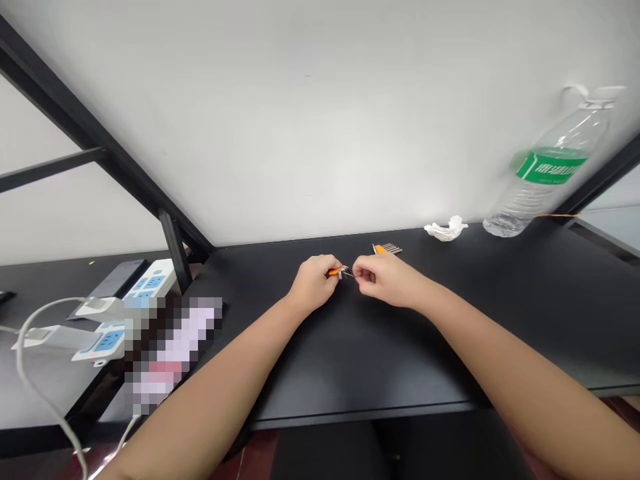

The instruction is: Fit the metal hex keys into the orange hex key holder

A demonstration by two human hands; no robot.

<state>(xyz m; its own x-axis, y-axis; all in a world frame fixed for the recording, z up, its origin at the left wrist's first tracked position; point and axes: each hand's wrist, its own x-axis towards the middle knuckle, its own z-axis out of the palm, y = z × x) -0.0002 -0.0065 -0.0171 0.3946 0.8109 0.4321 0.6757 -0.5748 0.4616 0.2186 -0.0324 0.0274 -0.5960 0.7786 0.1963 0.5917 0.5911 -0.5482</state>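
Over the middle of the black table, my left hand (315, 280) is closed round a small orange holder (336, 271) with short metal ends sticking out of it. My right hand (379, 277) faces it, thumb and fingers pinched on a thin metal rod (351, 275) that points left toward the holder. Whether the rod's tip touches the holder is too small to tell. Just behind my right hand lies another orange holder (381, 249) with several parallel grey metal rods (393, 249), which look like hex keys.
A crumpled white tissue (447, 229) and a clear bottle with a green label (553, 167) stand by the wall on the right. At left are a black metal frame (173, 247), a white power strip (150, 283) with plugged-in chargers, a white cable (30, 380) and a blurred-out item (175, 347).
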